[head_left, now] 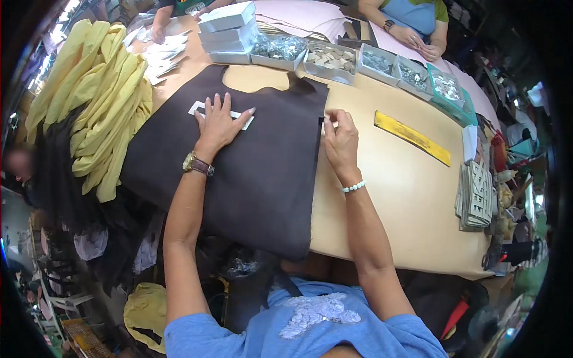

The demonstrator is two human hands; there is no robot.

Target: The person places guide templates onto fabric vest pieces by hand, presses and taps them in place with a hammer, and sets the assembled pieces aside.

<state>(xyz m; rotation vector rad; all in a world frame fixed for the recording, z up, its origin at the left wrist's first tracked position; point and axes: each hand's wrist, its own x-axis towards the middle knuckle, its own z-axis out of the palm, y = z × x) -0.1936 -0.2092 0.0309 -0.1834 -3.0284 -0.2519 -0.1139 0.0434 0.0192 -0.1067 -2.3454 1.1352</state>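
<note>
While the left hand point(221, 125) rests, fingers spread, on the white frame point(195, 108) atop the dark fabric point(256, 185) across the surface point(394, 203), apparently aligning it, the right hand point(342, 141) curls at the fabric's edge, grip unclear, so steady placement seems called for next.

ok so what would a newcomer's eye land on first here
Probably the big dark fabric spread on the table, with the left hand splayed over a white piece on it and the right hand at the fabric's right edge. Next might come the bright yellow cloth heaped at the left, then the yellow strip lying on the table's right side.
</note>
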